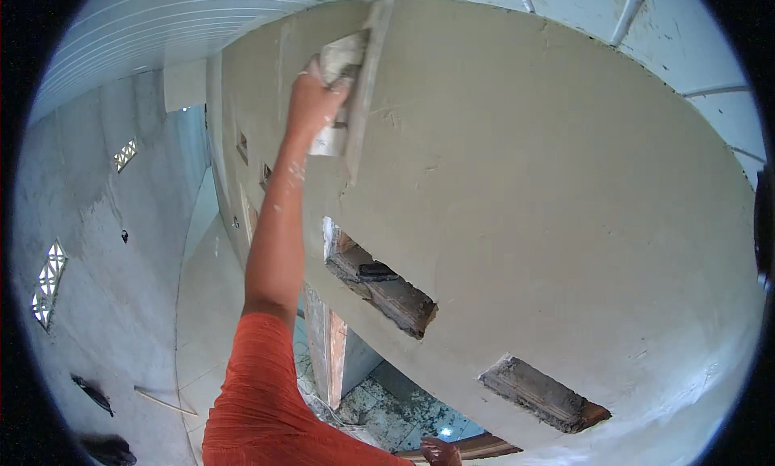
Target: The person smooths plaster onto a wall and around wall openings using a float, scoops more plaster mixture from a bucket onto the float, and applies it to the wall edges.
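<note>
High on the plastered wall [525, 183], the left hand's [311, 102] grip is wrapped tightly around a trowel [355, 86].

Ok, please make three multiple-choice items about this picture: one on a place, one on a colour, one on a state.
1. Where is the plastering float?
A on the floor
B high on the plastered wall
C in a bucket

2. What colour is the sleeve?
A orange
B blue
C white

3. How is the left hand?
A open and empty
B closed on the float
C resting on a ledge

Answers:
1. B, its blade lies against the wall, close under the ceiling.
2. A, the cloth on the raised arm is orange.
3. B, the hand grips it.
</note>
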Demonstrator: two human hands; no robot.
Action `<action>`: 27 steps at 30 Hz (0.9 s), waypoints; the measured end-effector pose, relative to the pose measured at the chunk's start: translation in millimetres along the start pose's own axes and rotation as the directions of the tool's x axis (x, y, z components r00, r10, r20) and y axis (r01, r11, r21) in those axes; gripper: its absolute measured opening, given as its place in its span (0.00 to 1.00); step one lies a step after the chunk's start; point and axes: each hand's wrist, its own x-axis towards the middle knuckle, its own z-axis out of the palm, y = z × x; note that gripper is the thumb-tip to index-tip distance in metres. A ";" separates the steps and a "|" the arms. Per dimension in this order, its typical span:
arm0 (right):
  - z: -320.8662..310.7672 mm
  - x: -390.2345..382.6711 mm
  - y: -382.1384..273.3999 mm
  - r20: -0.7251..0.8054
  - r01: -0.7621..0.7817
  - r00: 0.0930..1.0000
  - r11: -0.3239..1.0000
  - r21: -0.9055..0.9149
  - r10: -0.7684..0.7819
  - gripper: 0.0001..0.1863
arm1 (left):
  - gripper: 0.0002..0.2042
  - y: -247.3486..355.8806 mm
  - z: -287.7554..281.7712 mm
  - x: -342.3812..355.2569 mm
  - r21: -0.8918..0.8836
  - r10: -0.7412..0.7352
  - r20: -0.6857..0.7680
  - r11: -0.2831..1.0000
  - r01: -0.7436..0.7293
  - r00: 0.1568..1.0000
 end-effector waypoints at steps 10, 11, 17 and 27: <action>39.5 1.4 -68.1 -0.396 -0.147 0.912 0.987 -0.071 0.107 0.20 | 0.31 217.6 27.5 -138.4 -0.018 0.162 0.432 0.985 -0.171 0.887; 43.1 9.1 -73.1 -0.348 -0.171 0.937 0.888 -0.427 0.013 0.15 | 0.32 224.4 26.0 -157.8 -0.101 0.232 0.466 0.973 -0.209 0.854; 49.3 8.9 -67.4 -0.264 -0.149 0.964 0.804 -0.575 -0.010 0.16 | 0.24 182.0 9.7 -185.9 -0.148 0.554 0.286 0.831 -0.536 0.781; 57.3 -6.0 -64.8 -0.341 -0.220 0.940 0.762 -0.609 -0.001 0.16 | 0.23 130.9 37.8 -144.5 0.103 0.369 0.159 0.916 -0.388 0.916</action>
